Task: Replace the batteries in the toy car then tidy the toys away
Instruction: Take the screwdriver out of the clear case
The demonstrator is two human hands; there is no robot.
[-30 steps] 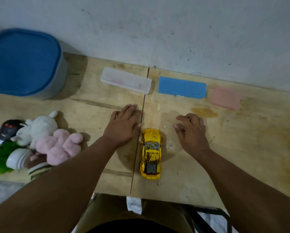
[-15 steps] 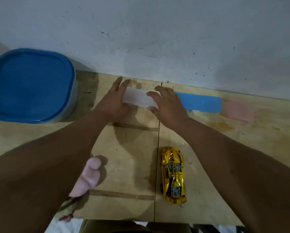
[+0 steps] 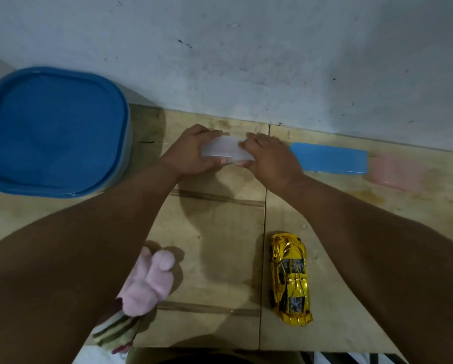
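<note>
Hands: both reach to the far edge of the table (image 3: 220,245), close to the wall (image 3: 246,48); between them they grip a clear plastic case (image 3: 224,151)
Left hand: my left hand (image 3: 191,153) wraps the case's left end; fingers curl over the far side and the thumb presses on the near edge
Right hand: my right hand (image 3: 270,158) covers the case's right end, fingers laid over its top; the thumb is tucked at the near edge
Clear case: long and translucent, lying across the view; I cannot tell whether it is lifted or resting on the wood
Toy car: the gold toy car (image 3: 291,279) sits on the table well nearer to me than the case, just right of the seam between the two boards; it lies between my forearms, touched by neither
Blue case: a flat blue case (image 3: 330,158) lies just beside my right hand, along the wall
Pink case: a pale pink case (image 3: 393,172) lies right of the blue one
Blue tub: a large tub with a blue lid (image 3: 54,130) stands at the far left
Soft toys: a pink plush toy (image 3: 149,282) shows under my left forearm at the near edge; a striped soft thing (image 3: 117,332) lies below it, partly hidden
</note>
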